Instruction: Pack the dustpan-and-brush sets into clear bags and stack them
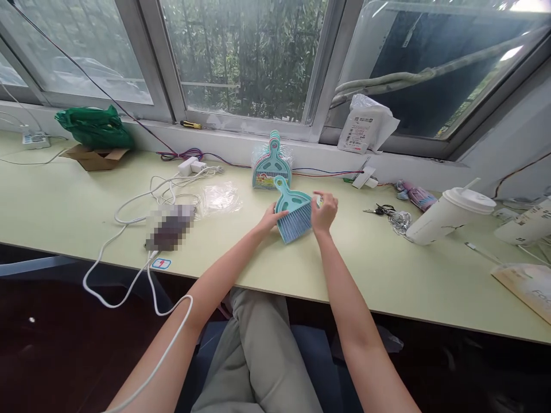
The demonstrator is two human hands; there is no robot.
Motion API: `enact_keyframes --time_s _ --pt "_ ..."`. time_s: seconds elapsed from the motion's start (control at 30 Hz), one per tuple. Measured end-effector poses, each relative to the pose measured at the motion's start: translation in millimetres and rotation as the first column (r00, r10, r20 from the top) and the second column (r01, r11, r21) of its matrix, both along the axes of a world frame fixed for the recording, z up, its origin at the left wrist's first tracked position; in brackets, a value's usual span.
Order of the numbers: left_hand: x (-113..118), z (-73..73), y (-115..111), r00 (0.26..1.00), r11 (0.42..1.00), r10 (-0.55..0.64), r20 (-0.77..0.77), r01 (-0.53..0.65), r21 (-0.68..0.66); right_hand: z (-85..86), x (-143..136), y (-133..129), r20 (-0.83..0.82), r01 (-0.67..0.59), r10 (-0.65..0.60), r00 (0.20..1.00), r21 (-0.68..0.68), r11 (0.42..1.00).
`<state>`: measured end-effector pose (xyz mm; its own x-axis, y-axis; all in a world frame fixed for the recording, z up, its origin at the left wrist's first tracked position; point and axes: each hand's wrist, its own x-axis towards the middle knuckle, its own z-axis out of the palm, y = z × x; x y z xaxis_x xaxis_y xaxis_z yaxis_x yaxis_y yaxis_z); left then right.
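A mint-green hand brush (296, 221) with grey-blue bristles is tilted above the table, its looped handle pointing up and left. It appears to be together with a small dustpan of the same colour. My left hand (270, 219) grips its left edge, thumb across the front. At the right edge, my right hand (325, 213) is closed, with a small pale printed label (319, 201) showing at its fingertips. How far those fingers also touch the brush is hidden. Just behind stands a stack of similar brush and dustpan sets (272, 166) in clear wrapping.
Crumpled clear plastic (220, 198) lies left of the brush, near white cables (123, 226) and a blurred-out dark object (171, 228). Keys (379, 210) and a lidded white cup (450, 215) are to the right. A green bag (94, 127) rests on a cardboard box (95, 158) far left.
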<state>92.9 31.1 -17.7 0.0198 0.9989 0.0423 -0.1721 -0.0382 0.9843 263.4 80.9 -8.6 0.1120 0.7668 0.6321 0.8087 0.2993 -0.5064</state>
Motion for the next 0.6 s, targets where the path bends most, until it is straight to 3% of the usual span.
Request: enact_keyframes --time_s 0.1,0.17,0.23,0.47,0.53,0.6 --pt "-17 2.1 5 0.985 0.99 0.124 0.123 -0.115 -0.079 -15.0 29 15 0.079 0.122 -0.111 0.991 -0.154 0.981" --pt "-28 2.0 8 0.957 0.977 0.202 0.208 -0.182 -0.111 -26.6 42 20 0.172 0.105 -0.048 0.984 -0.338 0.935" --pt "-37 1.0 10 0.927 0.964 0.263 0.267 -0.237 -0.124 -34.2 43 21 0.247 0.071 0.04 0.968 -0.423 0.903" --pt "-49 -5.5 16 0.861 0.933 0.359 0.36 -0.33 -0.142 -28.8 8 4 0.392 -0.219 0.286 0.875 -0.207 0.954" --pt "-50 -5.7 17 0.852 0.927 0.376 0.365 -0.338 -0.165 -23.7 3 0 0.368 -0.238 0.28 0.887 -0.157 0.959" --pt "-48 -4.9 16 0.844 0.919 0.393 0.365 -0.351 -0.178 -16.6 0 -4 0.251 -0.167 0.185 0.95 -0.091 0.982"
